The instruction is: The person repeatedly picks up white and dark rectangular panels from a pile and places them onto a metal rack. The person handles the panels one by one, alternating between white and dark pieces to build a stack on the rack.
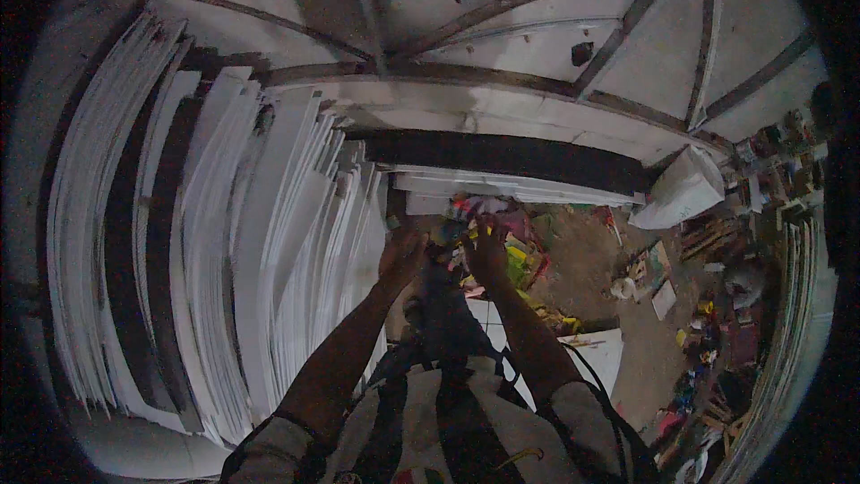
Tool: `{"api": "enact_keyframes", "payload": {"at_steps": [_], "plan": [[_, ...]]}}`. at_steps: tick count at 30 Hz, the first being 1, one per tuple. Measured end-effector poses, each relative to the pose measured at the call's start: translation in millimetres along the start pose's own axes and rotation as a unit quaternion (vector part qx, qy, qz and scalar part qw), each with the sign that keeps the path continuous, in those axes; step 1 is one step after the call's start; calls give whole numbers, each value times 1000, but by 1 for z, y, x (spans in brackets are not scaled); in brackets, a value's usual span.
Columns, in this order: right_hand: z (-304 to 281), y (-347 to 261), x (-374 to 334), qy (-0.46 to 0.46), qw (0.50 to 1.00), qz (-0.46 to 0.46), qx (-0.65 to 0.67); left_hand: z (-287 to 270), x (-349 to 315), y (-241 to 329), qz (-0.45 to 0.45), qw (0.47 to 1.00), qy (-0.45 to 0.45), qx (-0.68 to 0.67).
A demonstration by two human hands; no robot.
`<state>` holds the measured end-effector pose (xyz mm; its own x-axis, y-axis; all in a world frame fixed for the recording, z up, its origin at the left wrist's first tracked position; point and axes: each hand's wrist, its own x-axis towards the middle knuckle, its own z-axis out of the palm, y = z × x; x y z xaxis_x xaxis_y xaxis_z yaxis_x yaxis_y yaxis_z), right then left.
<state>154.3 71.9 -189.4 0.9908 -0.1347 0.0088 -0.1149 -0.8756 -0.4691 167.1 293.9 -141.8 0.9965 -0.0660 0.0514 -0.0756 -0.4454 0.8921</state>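
Note:
Both my arms reach forward, away from my striped shirt. My left hand (403, 255) is dim and a little blurred. Its fingers look stretched out, and I see nothing in it. Close by on its left stand the edges of white sheets (309, 242), packed upright in a long row. My right hand (486, 255) has its fingers apart and holds nothing that I can make out. Beyond and beside it lies a heap of colourful scraps (520, 260), yellow, red and dark. The two hands are apart, with my dark trouser leg (441, 296) showing between them.
Long boards (511, 184) lie along the far wall, ending near a white sack (681, 188). A white panel (598, 358) lies on the floor to the right. Mixed clutter (717, 332) covers the right side, beside upright sheets (788, 323). Metal bars (502, 76) cross the wall.

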Motion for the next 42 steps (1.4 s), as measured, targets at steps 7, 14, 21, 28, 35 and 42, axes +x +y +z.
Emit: {"api": "enact_keyframes", "payload": {"at_steps": [7,14,21,28,35,42], "plan": [[-13,69,9,5,1000,16,-9,65,21,-46,113,985,-31,123],[-39,106,47,22,971,-116,-209,97,68,-13,5,995,-101,11],[-31,165,120,-10,974,-134,-181,168,130,-40,4,989,-79,123],[-14,233,186,-57,966,-127,-219,226,171,-40,-10,985,-27,169],[55,304,230,-13,942,-129,-311,252,205,-49,-48,976,-97,188],[185,343,262,7,995,-48,-92,326,237,-188,4,964,-88,250]]}}
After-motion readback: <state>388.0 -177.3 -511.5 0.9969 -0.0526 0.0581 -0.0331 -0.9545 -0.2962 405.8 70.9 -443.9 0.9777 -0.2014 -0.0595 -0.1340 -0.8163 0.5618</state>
